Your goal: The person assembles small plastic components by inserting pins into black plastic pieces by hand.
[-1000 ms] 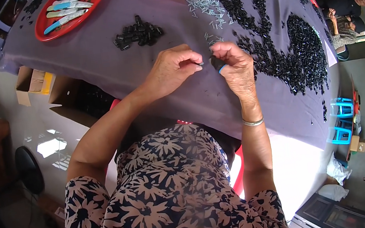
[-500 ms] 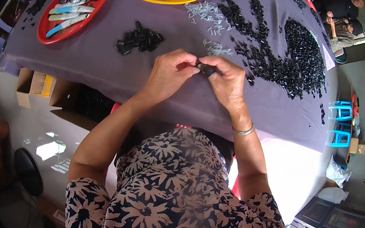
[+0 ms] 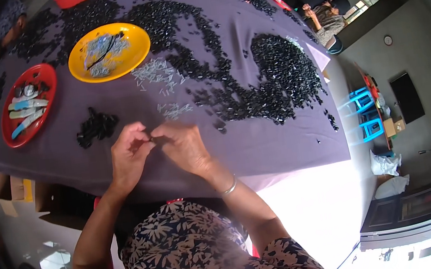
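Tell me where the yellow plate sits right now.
In the head view the yellow plate sits at the far left of the purple table, just right of the red plate, beyond both hands.

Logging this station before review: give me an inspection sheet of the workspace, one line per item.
Surface: table under a purple cloth, near edge bare by the hands.
Job's things: a small dark part pinched between both hands, mostly hidden; a small black pile just left of them.
Clutter: large spread of black parts; loose silver pins; yellow dish with silver pieces; red dish with pale tools.
Grippers: left hand and right hand meet, fingers closed on the part.
Cables: nothing seen.
Surroundings: cardboard boxes under the table at left; blue stools at right; people far right.
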### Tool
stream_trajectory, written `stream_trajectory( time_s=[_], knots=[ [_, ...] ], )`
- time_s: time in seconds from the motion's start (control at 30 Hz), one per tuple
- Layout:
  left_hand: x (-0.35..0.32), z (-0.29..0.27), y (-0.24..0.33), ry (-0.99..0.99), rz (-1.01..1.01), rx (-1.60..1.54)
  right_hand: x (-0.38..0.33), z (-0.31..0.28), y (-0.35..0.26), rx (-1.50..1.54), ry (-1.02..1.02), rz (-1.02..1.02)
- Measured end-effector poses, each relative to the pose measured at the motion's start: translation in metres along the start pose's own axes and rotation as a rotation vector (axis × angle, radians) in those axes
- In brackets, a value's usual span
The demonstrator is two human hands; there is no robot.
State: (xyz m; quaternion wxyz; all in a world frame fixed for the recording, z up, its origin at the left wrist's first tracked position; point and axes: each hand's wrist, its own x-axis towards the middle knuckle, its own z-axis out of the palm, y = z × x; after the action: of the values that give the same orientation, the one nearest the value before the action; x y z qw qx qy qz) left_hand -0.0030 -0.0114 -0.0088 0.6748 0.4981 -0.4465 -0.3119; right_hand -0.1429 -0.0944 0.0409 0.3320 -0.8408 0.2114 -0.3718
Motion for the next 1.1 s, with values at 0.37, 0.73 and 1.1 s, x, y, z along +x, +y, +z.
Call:
stream_trajectory(
  time_s=[0.37,0.73,1.1],
  knots=[
    [0.0,-0.001,0.009,-0.075,0.116,0.356,-0.006,-0.002,0.002,-0.058,-0.143,0.03],
    [-0.001,-0.008,0.012,-0.17,0.168,0.592,0.005,-0.009,0.004,0.216,-0.311,0.611],
    [-0.004,-0.007,0.009,-0.161,0.159,0.427,0.024,-0.012,0.027,0.457,-0.598,0.774]
  ],
)
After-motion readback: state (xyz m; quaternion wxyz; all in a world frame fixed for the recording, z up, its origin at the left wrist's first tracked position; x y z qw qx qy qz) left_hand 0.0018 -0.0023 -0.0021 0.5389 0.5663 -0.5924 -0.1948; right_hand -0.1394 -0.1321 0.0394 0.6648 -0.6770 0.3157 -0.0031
